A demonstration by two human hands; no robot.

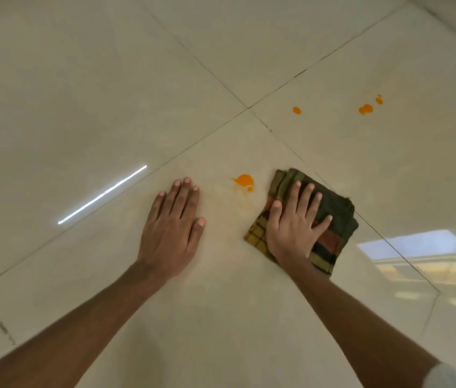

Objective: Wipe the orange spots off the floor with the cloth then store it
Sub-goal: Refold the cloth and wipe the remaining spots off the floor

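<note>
Folded checked cloth (330, 217), dark green with yellow and red bands, lies flat on the glossy cream tiled floor (81, 93). Right hand (294, 228) presses on it, fingers spread wide, covering its near-left part. Largest orange spot (245, 182) sits just left of the cloth, not touching; faint orange smear trails below it. Left hand (173, 228) lies flat on bare tile farther left of the cloth, fingers together, holding nothing. Three smaller orange spots (365, 109) lie well beyond the cloth. Cloth's underside hidden.
</note>
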